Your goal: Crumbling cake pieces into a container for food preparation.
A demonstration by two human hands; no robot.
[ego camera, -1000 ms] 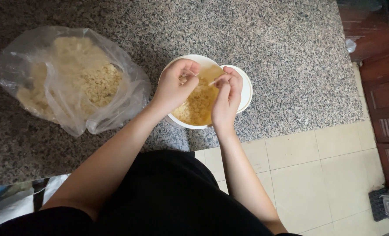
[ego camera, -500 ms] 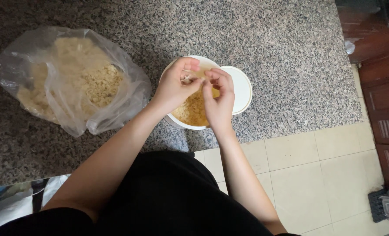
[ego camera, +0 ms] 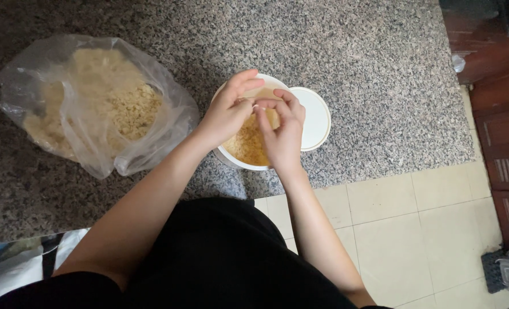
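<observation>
From my feed, both hands meet over the bowl [ego camera: 240, 154] — a white one sitting on the granite desk [ego camera: 351, 51] near its front edge, holding pale yellow kernels. The left hand [ego camera: 227, 114] and right hand [ego camera: 280, 133] have their fingertips drawn together, pinching one small piece between them just above the bowl's middle; what the piece is, I cannot make out. A white lid [ego camera: 314, 117] lies flat, touching the bowl's right side. To the left, well apart, a clear plastic bag [ego camera: 94, 103] lies open with more of the same pale kernels inside.

I judge the step in hand to be working one kernel between the fingers — splitting or peeling it over the bowl. The next move, as I read it, calls for a fine two-handed pull, kept low over the bowl so bits drop in rather than onto the desk.
</observation>
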